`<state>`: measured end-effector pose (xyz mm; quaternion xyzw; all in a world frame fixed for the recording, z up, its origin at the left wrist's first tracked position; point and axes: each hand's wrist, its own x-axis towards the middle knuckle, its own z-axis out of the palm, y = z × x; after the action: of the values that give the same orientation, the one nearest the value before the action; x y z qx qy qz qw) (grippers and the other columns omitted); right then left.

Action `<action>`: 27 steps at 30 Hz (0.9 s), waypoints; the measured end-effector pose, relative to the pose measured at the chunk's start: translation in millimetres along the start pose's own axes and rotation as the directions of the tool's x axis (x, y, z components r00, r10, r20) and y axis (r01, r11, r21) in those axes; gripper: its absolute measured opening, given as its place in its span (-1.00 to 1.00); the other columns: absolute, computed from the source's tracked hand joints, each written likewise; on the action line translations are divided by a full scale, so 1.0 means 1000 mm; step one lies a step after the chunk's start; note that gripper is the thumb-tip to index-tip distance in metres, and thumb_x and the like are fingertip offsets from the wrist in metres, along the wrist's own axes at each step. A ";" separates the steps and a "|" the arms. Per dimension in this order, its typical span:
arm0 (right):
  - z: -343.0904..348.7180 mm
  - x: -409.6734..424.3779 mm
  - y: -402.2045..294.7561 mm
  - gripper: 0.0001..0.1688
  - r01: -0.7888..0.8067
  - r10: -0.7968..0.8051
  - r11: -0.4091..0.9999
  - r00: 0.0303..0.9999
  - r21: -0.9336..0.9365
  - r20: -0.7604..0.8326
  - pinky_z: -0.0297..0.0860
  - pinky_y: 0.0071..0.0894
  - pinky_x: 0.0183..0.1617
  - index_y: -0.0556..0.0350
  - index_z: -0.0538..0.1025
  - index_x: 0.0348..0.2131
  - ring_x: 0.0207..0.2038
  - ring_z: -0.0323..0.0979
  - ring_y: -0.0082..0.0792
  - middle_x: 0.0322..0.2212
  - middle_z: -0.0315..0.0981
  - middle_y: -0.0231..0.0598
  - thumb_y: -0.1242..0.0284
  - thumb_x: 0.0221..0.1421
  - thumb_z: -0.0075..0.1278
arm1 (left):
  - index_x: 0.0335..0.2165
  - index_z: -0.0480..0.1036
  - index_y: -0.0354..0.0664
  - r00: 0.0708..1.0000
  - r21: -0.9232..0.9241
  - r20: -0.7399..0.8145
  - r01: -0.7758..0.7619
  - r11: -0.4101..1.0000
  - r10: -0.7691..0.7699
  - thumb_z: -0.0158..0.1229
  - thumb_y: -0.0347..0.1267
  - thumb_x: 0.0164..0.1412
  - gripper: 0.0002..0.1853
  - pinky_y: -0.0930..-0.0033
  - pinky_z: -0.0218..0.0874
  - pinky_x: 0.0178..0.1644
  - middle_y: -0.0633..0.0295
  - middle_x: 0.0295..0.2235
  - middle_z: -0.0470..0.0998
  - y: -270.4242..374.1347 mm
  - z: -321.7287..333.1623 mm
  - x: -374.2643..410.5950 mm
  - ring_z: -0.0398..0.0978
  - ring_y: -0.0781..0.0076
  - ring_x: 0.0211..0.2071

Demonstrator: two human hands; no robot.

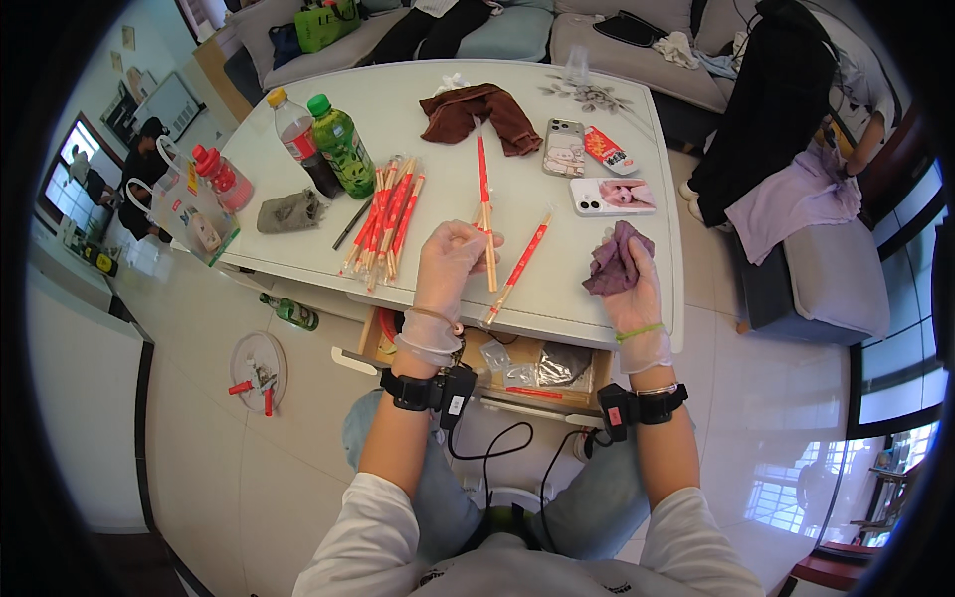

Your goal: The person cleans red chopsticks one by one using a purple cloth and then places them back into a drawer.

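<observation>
My left hand (451,261), in a clear plastic glove, grips a wrapped pair of disposable chopsticks (484,186) with a red paper band, held upright above the white table (313,257). A crumpled purple cloth (615,261) is in my gloved right hand (638,287), near the table's right end. Between the hands another wrapped pair of chopsticks (522,265) lies slanted at the front edge. Left of my left hand lies a pile of wrapped chopsticks (384,216), with a black pen (351,225) beside it.
An open drawer (597,373) juts out below the tabletop. Two drink bottles (342,145), a grey cloth (289,213) and a plastic bag (190,216) stand or lie left. A brown cloth (481,112) and phones (612,196) lie farther back. A person (791,112) bends at the right.
</observation>
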<state>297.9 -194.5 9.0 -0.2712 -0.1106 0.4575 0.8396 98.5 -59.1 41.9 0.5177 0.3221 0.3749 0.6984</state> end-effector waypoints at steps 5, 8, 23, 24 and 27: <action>0.000 0.002 0.000 -0.69 0.004 -0.003 1.000 0.999 -0.017 0.035 0.37 -0.29 -0.20 0.09 0.36 -0.15 -0.28 0.39 -0.31 -0.32 0.39 -0.21 0.31 0.16 -0.10 | -0.20 0.34 -0.33 0.982 -0.144 -0.151 -0.136 0.980 0.114 0.11 -0.55 0.09 -0.75 0.58 0.27 -0.29 0.13 -0.37 0.55 0.006 0.007 -0.002 0.45 0.58 -0.40; 0.002 0.002 0.001 -0.70 -0.003 0.003 1.000 1.000 -0.017 -0.012 0.37 -0.29 -0.20 0.09 0.35 -0.15 -0.28 0.40 -0.31 -0.32 0.40 -0.22 0.31 0.16 -0.10 | -0.19 0.39 -0.31 0.961 0.131 -0.144 -0.219 0.967 0.237 0.13 -0.55 0.08 -0.74 0.60 0.28 -0.30 0.23 -0.43 0.53 0.005 0.010 -0.002 0.47 0.56 -0.40; 0.004 0.002 0.000 -0.71 -0.019 0.019 0.999 1.000 0.028 0.001 0.36 -0.27 -0.20 0.07 0.36 -0.15 -0.27 0.39 -0.29 -0.31 0.40 -0.20 0.32 0.17 -0.10 | -0.45 0.41 -0.29 0.903 0.791 0.020 -0.277 0.545 0.429 0.21 -0.48 -0.04 -0.85 0.35 0.35 -0.37 0.07 -0.54 0.53 -0.033 0.008 0.001 0.55 0.24 -0.47; 0.003 0.002 0.000 -0.70 -0.012 0.012 1.000 1.000 0.021 -0.003 0.36 -0.26 -0.21 0.08 0.36 -0.15 -0.27 0.39 -0.29 -0.31 0.40 -0.20 0.32 0.17 -0.10 | -0.44 0.41 -0.29 0.911 0.800 0.017 -0.259 0.541 0.411 0.21 -0.49 -0.04 -0.85 0.34 0.35 -0.37 0.07 -0.54 0.53 -0.033 0.008 0.001 0.55 0.24 -0.48; -0.002 0.003 0.001 -0.70 -0.005 0.005 1.000 1.000 0.008 0.002 0.37 -0.26 -0.21 0.08 0.36 -0.15 -0.27 0.39 -0.28 -0.31 0.40 -0.20 0.31 0.16 -0.09 | -0.43 0.41 -0.29 0.929 0.807 0.009 -0.225 0.545 0.370 0.20 -0.49 -0.04 -0.85 0.32 0.35 -0.36 0.07 -0.53 0.53 -0.035 0.010 0.002 0.54 0.22 -0.48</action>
<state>300.0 -191.9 6.9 -0.2674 -0.1089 0.4605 0.8394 114.3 -68.8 10.4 0.7884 0.4177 0.3456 0.2907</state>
